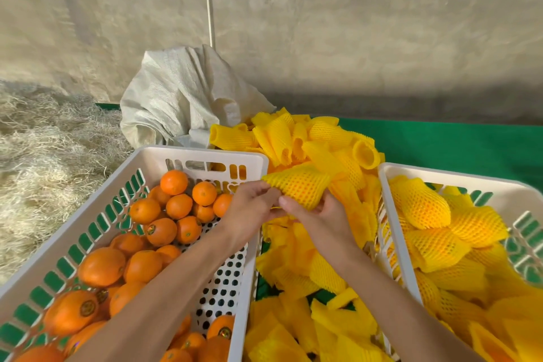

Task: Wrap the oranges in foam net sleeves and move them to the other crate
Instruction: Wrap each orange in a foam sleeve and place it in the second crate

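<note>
Between the two crates I hold up an orange inside a yellow foam net sleeve [299,186]. My left hand [249,210] pinches the sleeve's left end, and my right hand [314,214] grips it from below. The white crate on the left [205,156] holds several bare oranges [173,206]. In the white crate on the right [393,185] lie several wrapped oranges [420,204].
A heap of loose yellow sleeves [308,138] fills the gap between the crates, on a green surface [455,144]. A white woven sack [182,97] stands behind the left crate. Straw [50,141] covers the ground at the left, with a concrete wall behind.
</note>
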Demonstrator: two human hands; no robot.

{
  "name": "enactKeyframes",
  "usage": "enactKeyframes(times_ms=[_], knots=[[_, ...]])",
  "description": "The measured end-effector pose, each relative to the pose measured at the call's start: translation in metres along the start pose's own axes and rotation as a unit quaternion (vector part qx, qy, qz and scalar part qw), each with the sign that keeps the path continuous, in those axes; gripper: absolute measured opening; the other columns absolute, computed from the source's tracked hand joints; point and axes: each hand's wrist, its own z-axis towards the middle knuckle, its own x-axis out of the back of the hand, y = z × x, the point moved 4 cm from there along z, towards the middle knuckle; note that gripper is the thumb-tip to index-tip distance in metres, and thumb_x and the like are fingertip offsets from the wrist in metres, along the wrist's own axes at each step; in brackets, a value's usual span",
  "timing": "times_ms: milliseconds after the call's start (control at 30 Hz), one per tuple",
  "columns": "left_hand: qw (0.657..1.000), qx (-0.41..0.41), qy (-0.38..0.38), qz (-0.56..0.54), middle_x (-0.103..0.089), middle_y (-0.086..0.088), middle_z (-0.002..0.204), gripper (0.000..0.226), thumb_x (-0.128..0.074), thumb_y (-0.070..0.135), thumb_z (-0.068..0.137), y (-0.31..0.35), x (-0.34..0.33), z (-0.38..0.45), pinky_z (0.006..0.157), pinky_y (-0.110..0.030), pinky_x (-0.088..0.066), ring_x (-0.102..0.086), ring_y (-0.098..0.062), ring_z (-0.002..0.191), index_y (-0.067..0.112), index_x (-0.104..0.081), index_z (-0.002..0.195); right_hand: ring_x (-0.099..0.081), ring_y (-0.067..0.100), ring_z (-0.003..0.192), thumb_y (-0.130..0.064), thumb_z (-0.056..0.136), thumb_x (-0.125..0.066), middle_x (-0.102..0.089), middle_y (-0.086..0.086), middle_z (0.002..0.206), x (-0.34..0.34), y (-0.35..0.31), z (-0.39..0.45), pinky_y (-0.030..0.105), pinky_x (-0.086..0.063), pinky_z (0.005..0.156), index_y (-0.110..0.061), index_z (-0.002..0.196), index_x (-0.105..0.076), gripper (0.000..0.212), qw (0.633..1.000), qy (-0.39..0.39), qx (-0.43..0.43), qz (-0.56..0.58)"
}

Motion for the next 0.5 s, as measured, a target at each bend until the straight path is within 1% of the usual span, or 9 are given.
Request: enactKeyframes(times_ms=[67,133,200,233,267,333,400,467,500], knots=[[0.999,-0.044,0.028,0.0,-0.071,-0.004,0.075,0.03,-0.06,0.001,0.101,0.009,0.002,-0.001,0.086,-0.037,-0.063,-0.071,-0.016,0.077,0.008,-0.074,0.076,-0.071,0.009,0.106,-0.049,0.079,-0.081,-0.074,-0.014,0.114,0.002,-0.006,-0.001,0.031,-0.062,0.081,-0.033,0.125,-0.064,0.052,0.998,0.036,0.007,0.052],[0.995,-0.057,0.077,-0.018,-0.077,-0.014,0.087,0.018,-0.066,0.013,0.101,0.012,0.009,0.002,0.079,-0.035,-0.064,-0.074,-0.025,0.08,0.002,-0.077,0.093,-0.074,0.017,0.099,-0.053,0.084,-0.074,-0.074,-0.01,0.116,0.009,-0.015,-0.003,0.038,-0.063,0.077,-0.032,0.128,-0.063,0.05,0.987,0.114,0.026,0.107],[0.995,-0.038,0.092,0.009,-0.077,-0.015,0.086,0.026,-0.064,0.021,0.102,0.007,0.019,0.006,0.073,-0.035,-0.063,-0.072,-0.026,0.076,0.0,-0.075,0.093,-0.076,0.029,0.093,-0.066,0.093,-0.056,-0.072,-0.006,0.122,0.023,-0.022,-0.004,0.044,-0.061,0.075,-0.043,0.128,-0.061,0.042,0.958,0.187,0.032,0.214],[0.994,-0.031,0.095,0.041,-0.076,-0.013,0.082,0.028,-0.063,0.021,0.103,0.004,0.023,0.009,0.071,-0.034,-0.062,-0.07,-0.024,0.074,0.0,-0.074,0.088,-0.075,0.033,0.093,-0.072,0.092,-0.046,-0.07,-0.005,0.125,0.031,-0.025,-0.003,0.044,-0.06,0.074,-0.051,0.122,-0.062,0.04,0.941,0.209,0.031,0.266],[0.992,-0.027,0.104,0.068,-0.074,-0.01,0.078,0.031,-0.062,0.02,0.104,0.002,0.027,0.01,0.068,-0.031,-0.06,-0.068,-0.022,0.072,-0.001,-0.073,0.085,-0.075,0.034,0.092,-0.076,0.09,-0.039,-0.07,-0.004,0.127,0.039,-0.028,-0.003,0.043,-0.059,0.073,-0.054,0.118,-0.062,0.043,0.929,0.222,0.03,0.293],[0.984,-0.033,0.129,0.115,-0.07,-0.005,0.07,0.034,-0.06,0.018,0.105,-0.003,0.033,0.011,0.062,-0.025,-0.055,-0.064,-0.016,0.066,-0.002,-0.07,0.08,-0.075,0.033,0.091,-0.075,0.089,-0.04,-0.068,-0.003,0.13,0.046,-0.029,-0.002,0.039,-0.057,0.068,-0.039,0.128,-0.057,0.055,0.931,0.232,0.025,0.28],[0.971,-0.059,0.15,0.179,-0.063,0.003,0.059,0.038,-0.059,0.021,0.104,-0.006,0.038,0.013,0.055,-0.017,-0.046,-0.056,-0.006,0.055,0.005,-0.067,0.071,-0.076,0.03,0.085,-0.06,0.096,-0.055,-0.066,0.0,0.129,0.045,-0.021,0.0,0.034,-0.057,0.062,-0.025,0.134,-0.052,0.052,0.947,0.236,0.01,0.217],[0.943,-0.07,0.155,0.285,-0.056,0.004,0.055,0.038,-0.058,0.023,0.104,-0.012,0.048,0.016,0.051,-0.022,-0.04,-0.05,-0.007,0.052,0.007,-0.064,0.07,-0.075,0.025,0.082,-0.036,0.101,-0.061,-0.064,0.001,0.126,0.04,-0.01,0.004,0.03,-0.058,0.062,-0.021,0.136,-0.049,0.041,0.966,0.213,-0.016,0.143],[0.922,-0.053,0.141,0.357,-0.057,0.0,0.058,0.036,-0.057,0.024,0.104,-0.019,0.055,0.018,0.052,-0.027,-0.039,-0.053,-0.013,0.056,0.006,-0.062,0.072,-0.075,0.021,0.083,-0.032,0.102,-0.061,-0.065,0.0,0.125,0.037,-0.004,0.007,0.03,-0.058,0.065,-0.021,0.135,-0.05,0.037,0.978,0.184,-0.036,0.092]])
